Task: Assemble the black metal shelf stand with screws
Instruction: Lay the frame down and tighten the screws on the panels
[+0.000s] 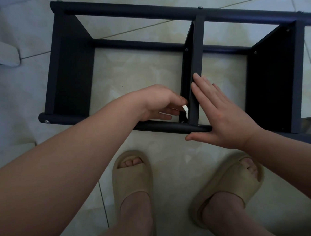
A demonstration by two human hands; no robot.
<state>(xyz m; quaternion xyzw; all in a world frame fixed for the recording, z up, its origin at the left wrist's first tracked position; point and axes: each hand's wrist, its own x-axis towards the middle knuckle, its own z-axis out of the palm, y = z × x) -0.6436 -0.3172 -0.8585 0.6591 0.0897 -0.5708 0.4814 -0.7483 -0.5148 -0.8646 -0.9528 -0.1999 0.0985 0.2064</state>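
Observation:
The black metal shelf stand (71,69) lies on the tiled floor, with two end panels and a middle panel (196,53) joined to round bars. Screw heads show at the near-left bar end (47,121) and on the middle panel (186,49). My right hand (220,113) lies flat, its straight fingers pressing the right side of the middle panel and its thumb under the near bar (168,127). My left hand (159,103) reaches to the panel's left side and pinches a small white tool (185,109) near the lower corner; the tool's tip is hidden.
My two feet in beige slippers (132,181) stand just in front of the near bar. A pale object (6,54) sits on the floor at the far left. Tiled floor surrounds the frame.

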